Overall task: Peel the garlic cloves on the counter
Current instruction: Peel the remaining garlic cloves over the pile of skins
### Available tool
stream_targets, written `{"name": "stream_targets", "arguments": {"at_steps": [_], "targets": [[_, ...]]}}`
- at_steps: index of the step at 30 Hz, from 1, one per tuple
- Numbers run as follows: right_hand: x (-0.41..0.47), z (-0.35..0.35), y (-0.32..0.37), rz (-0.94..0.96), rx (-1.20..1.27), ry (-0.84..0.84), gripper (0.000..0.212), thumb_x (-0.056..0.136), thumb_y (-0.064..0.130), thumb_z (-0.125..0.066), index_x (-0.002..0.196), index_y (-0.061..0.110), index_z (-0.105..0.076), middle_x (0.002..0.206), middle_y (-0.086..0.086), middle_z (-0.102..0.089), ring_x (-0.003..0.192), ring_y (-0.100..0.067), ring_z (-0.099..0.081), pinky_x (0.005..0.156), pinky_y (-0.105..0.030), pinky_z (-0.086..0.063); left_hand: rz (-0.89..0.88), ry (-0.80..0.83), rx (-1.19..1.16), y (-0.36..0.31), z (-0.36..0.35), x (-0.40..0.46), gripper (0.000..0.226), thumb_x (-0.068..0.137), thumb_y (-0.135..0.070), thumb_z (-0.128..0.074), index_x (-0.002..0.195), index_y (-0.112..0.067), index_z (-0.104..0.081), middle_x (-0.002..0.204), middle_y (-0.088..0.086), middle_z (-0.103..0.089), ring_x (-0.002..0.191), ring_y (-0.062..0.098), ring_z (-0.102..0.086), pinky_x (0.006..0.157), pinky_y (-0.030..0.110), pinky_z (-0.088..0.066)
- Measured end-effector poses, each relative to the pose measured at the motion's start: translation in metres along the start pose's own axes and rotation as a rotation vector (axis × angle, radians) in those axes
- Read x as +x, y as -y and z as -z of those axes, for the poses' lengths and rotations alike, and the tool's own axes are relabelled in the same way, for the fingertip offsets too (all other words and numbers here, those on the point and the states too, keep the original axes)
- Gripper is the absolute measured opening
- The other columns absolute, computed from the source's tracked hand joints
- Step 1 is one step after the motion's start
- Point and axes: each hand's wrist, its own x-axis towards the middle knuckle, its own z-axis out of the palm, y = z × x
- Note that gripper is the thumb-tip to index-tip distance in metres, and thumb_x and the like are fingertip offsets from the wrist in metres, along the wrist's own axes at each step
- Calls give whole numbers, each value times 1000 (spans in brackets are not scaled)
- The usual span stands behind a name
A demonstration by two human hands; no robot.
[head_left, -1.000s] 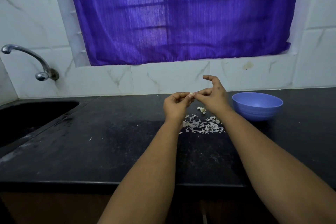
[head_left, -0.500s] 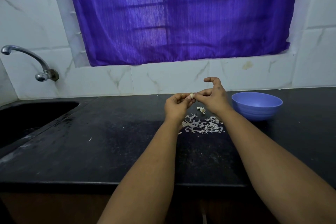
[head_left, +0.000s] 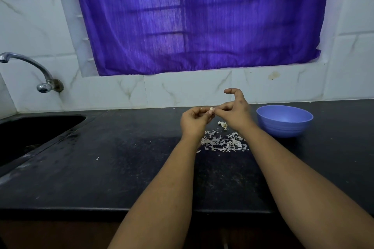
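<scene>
1. Both hands are meeting above the counter (head_left: 121, 168), and between them they are pinching a small pale clove (head_left: 211, 109).
2. Curled around it from the near side, the left hand (head_left: 194, 120) is holding the clove at its fingertips, with the back of the hand facing the camera.
3. Coming in from the other side, the right hand (head_left: 235, 112) is nipping the clove between thumb and middle fingers, while its index finger is arching up and away, touching nothing.
4. Held this way, the clove is hanging clear of the counter, above the far edge of a heap of peels (head_left: 222, 142).
5. Those white, papery scraps are lying scattered on the dark counter, just below and between the two wrists.
6. Another clove (head_left: 223, 124) is resting on the counter just beyond the peels, close under the right wrist; whether it is peeled cannot be told.
7. A blue bowl (head_left: 284, 125) is standing upright to the right of the hands, near the right wrist but not touching it; nothing can be made out inside.
8. Far to the left, a dark sink (head_left: 30, 133) is sitting sunk into the counter, with a metal tap (head_left: 30, 66) reaching out from the tiled wall above it.
9. A purple curtain (head_left: 202, 18) is hanging over the window behind the counter.
</scene>
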Motion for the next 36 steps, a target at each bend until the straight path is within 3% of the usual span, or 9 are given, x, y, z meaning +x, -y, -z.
{"name": "stream_targets", "arguments": {"at_steps": [8,16,21,26,30,33,36], "targets": [[0,1,1,2,-21,-1,61,75,16,-80,122,20,-41,77,2,-74,74,-18,-70,64,-26,-53,-2,11,33,1,-1,-1,6,86,3,-66,86,-2,-69,85,17,-71,90,29,-70,81,29,-58],[1,1,-1,-22,9,-1,60,75,16,-80,120,21,-41,77,2,-74,75,-22,-71,66,-36,-57,36,22,-40,1,-2,0,6,88,5,-63,93,4,-67,89,16,-70,87,23,-70,79,22,-57],[0,3,1,-27,8,24,58,78,15,-77,123,19,-39,80,3,-73,79,-22,-70,63,-29,-55,42,31,-26,1,0,1,12,87,1,-66,98,8,-66,95,21,-70,92,25,-70,79,23,-57],[1,3,-1,-58,45,78,53,81,14,-74,120,21,-39,81,1,-73,85,-31,-69,74,-43,-56,36,40,-6,2,-1,2,7,88,4,-63,86,-2,-66,85,14,-70,83,21,-69,77,21,-57],[3,2,-3,-83,65,77,51,81,14,-75,118,22,-40,81,-2,-73,82,-32,-68,75,-47,-56,47,31,-16,2,-2,3,10,92,5,-57,90,-1,-64,86,11,-68,77,13,-69,74,18,-56],[5,1,-6,-109,79,81,37,81,15,-74,109,24,-52,78,-6,-73,74,-28,-66,77,-53,-55,48,38,-27,2,-1,3,9,93,4,-55,96,3,-64,88,12,-68,77,13,-69,75,18,-56],[7,0,-6,-116,40,92,11,83,15,-68,87,25,-68,76,-3,-74,80,-29,-71,79,-56,-56,57,34,-15,4,-1,4,12,95,4,-54,101,7,-63,90,13,-68,80,16,-68,74,17,-56]]}}
